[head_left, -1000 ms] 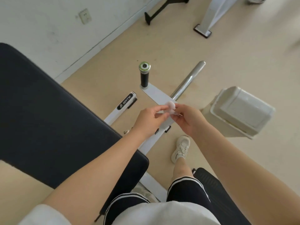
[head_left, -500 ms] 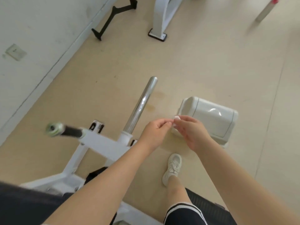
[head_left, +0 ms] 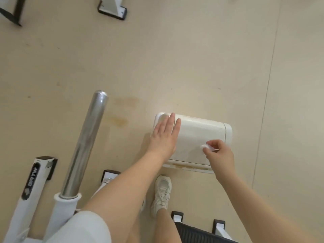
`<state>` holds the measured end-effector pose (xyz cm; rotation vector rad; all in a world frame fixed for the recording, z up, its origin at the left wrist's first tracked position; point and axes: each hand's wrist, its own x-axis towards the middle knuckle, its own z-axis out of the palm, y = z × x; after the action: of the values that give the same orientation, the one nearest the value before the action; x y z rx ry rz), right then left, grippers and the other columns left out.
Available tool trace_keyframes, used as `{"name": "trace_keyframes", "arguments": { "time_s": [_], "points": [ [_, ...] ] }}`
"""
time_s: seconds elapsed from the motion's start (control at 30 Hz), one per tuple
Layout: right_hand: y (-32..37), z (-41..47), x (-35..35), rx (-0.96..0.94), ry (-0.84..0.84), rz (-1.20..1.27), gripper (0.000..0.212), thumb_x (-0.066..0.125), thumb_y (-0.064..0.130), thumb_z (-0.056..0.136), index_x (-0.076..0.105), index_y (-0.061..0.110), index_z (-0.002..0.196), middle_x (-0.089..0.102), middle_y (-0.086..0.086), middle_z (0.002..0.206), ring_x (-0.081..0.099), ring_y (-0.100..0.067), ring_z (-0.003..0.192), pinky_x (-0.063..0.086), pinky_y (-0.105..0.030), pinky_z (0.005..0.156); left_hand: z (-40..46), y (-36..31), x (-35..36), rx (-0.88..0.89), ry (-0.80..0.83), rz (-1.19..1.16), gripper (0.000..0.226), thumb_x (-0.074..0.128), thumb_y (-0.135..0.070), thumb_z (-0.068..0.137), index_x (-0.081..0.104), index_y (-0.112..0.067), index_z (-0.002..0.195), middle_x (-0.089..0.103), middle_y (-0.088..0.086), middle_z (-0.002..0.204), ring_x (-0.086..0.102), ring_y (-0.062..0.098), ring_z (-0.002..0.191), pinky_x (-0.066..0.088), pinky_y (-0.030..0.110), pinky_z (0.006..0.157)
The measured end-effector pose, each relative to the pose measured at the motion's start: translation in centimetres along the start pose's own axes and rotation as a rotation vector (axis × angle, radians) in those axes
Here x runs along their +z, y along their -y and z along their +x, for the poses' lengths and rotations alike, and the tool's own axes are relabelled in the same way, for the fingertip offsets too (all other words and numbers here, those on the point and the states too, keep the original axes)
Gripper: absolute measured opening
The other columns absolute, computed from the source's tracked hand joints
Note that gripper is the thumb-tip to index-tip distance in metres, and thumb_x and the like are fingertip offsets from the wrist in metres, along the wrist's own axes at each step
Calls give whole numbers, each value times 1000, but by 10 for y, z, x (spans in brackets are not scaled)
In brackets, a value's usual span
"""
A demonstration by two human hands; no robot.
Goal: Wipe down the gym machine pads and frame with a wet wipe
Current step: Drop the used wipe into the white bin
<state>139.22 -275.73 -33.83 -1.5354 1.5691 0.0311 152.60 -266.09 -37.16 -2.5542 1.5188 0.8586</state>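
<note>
Head view, near to far: my white sneaker (head_left: pixel 162 193) on the beige floor (head_left: pixel 175 58), machine's white frame (head_left: pixel 28 193) and chrome bar (head_left: pixel 84 146) at lower left. Right hand (head_left: pixel 220 155) pinches a small balled-up wet wipe (head_left: pixel 204 146) over the white lidded bin (head_left: pixel 201 135). Left hand (head_left: pixel 164 135), fingers straight and together, lies flat on the bin lid's left end. Another white machine foot (head_left: pixel 112 9) farther off.

Floor (head_left: pixel 175 58) open beyond bin (head_left: pixel 201 137); chrome bar (head_left: pixel 85 142) blocks left.
</note>
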Motion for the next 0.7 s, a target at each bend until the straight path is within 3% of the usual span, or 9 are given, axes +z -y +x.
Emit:
{"name": "trace_keyframes", "arguments": {
  "time_s": [0.07, 0.13, 0.23, 0.3, 0.4, 0.47, 0.53, 0.7],
  "points": [
    [-16, 9, 11, -27, -12, -40, 8, 64, 15, 82, 60, 18, 88, 61, 6, 81, 57, -17, 80, 40, -24, 67, 20, -2, 28, 114, -155, 197, 108, 71, -35, 73, -4, -11, 147, 1, 10, 157, 1, 29, 144, -4, 36, 115],
    [-30, 14, 23, -61, -21, -69, 6, 63, 14, 83, 58, 17, 86, 58, 8, 78, 55, -15, 78, 39, -20, 61, 33, -2, 54, 153, -338, 357, 115, 76, -23, 56, 4, -11, 145, 17, 9, 154, 10, 31, 141, 2, 38, 116],
    [-55, 14, 37, -154, -33, -200, 4, 61, 11, 85, 58, 12, 87, 54, 1, 87, 52, -15, 74, 33, -11, 56, 49, 2, 80, 296, -573, 510, 105, 56, 1, 65, -7, -12, 147, 3, 10, 150, 2, 29, 137, 2, 42, 114],
    [-68, 14, 45, -268, -41, -306, 5, 58, 0, 84, 57, 4, 86, 47, -1, 89, 45, -16, 66, 28, -17, 55, 54, 7, 86, 341, -682, 560, 90, 47, 4, 72, 3, -17, 148, 12, 6, 150, 7, 29, 136, 8, 44, 113],
    [-74, 17, 53, -310, 35, -437, 15, 53, -9, 83, 58, -2, 96, 48, -14, 101, 51, -31, 77, 36, -28, 66, 50, 11, 85, 344, -732, 596, 90, 48, 4, 73, 2, -15, 148, 7, 9, 150, 8, 29, 136, 8, 45, 112],
    [-75, 18, 57, -281, 169, -560, 30, 52, 1, 88, 53, 3, 118, 43, -14, 130, 48, -35, 107, 39, -35, 85, 45, 12, 82, 331, -758, 597, 94, 51, 4, 72, 0, -14, 149, 3, 10, 149, 7, 31, 136, 7, 46, 112],
    [-70, 14, 56, -279, 215, -640, 35, 48, 13, 93, 48, 9, 127, 33, -9, 145, 39, -33, 122, 33, -36, 98, 44, 12, 76, 310, -761, 591, 92, 53, 4, 71, 8, -16, 148, 4, 10, 149, 8, 31, 135, 8, 46, 112],
    [-48, -12, 19, -220, 293, -620, 39, 39, 22, 98, 42, 13, 135, 32, -4, 148, 39, -22, 129, 38, -34, 97, 23, 8, 39, 275, -620, 553, 94, 69, -11, 59, 23, -13, 141, 17, 8, 147, 19, 29, 135, 5, 40, 112]
  ]
}}
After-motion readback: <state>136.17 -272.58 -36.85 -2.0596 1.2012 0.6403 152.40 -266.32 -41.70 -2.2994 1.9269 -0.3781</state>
